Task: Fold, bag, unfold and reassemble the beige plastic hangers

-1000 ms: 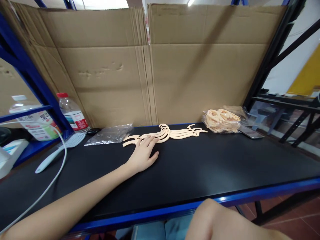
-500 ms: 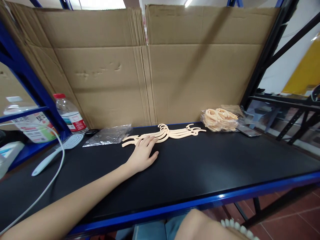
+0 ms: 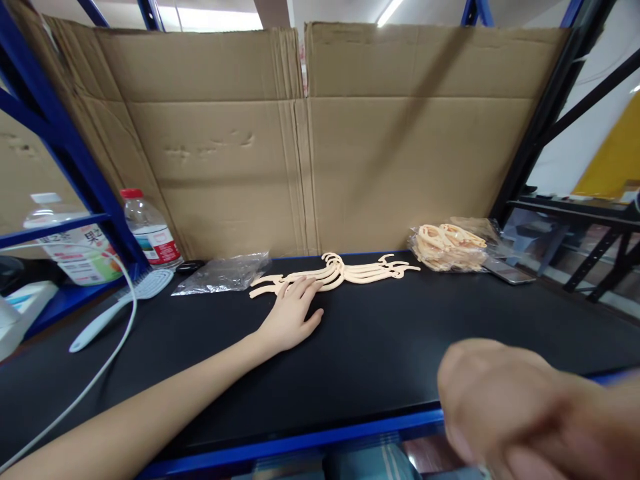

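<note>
My left hand (image 3: 289,317) lies flat with its fingers spread, the fingertips resting on a bundle of pale, curved strips (image 3: 367,272), which look like elastic cord or wood. The bundle is gathered at a knot-like middle, with loose curling ends on both sides. My fingers cover part of its left half. Low at the right, my right hand (image 3: 500,400) is raised above the table's front edge, blurred by motion. Its fingers look curled into a fist, and whatever may be inside is hidden.
A clear plastic bag (image 3: 220,273) lies left of the bundle. At the back right are a bag of similar pale pieces (image 3: 445,247) and a phone (image 3: 509,272). A hairbrush (image 3: 150,285), white cable (image 3: 131,313) and bottle (image 3: 150,233) are left. Cardboard (image 3: 225,147) walls the back.
My right hand has risen from below the table's front edge and moved to the right. My left hand stays on the bundle. The whole view has shifted slightly.
</note>
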`<state>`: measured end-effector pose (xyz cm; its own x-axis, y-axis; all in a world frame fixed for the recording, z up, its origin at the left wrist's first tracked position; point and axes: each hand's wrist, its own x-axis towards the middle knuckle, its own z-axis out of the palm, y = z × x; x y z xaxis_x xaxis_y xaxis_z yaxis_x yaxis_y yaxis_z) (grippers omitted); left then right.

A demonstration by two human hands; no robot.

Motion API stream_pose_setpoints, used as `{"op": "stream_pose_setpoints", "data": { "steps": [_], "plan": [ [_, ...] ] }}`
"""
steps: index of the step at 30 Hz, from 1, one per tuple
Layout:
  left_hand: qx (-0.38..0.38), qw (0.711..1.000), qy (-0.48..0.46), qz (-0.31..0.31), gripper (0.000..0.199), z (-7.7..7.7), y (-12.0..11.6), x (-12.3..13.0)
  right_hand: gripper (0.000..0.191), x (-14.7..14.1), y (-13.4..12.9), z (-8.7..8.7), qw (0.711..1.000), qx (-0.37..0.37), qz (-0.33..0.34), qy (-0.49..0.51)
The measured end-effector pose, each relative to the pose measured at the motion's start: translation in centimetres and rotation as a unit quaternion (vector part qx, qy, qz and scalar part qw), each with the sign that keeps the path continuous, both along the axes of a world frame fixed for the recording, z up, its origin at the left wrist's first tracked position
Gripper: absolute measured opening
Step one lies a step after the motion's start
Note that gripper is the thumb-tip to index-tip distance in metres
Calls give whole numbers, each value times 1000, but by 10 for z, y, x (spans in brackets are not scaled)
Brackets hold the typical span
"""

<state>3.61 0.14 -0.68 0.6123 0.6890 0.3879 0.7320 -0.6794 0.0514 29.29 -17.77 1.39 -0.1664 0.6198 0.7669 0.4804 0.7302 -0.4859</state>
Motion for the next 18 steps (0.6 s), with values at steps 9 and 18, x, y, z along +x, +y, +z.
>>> {"op": "stream_pose_setpoints", "data": {
  "steps": [9,18],
  "plan": [
    [25,999,-20,-18,42,1,-2,-2,11,7,103,45,997,38,-59,-32],
    [46,999,6,-7,45,5,-8,-4,39,48,213,18,938,-133,-94,-306]
  ]
}}
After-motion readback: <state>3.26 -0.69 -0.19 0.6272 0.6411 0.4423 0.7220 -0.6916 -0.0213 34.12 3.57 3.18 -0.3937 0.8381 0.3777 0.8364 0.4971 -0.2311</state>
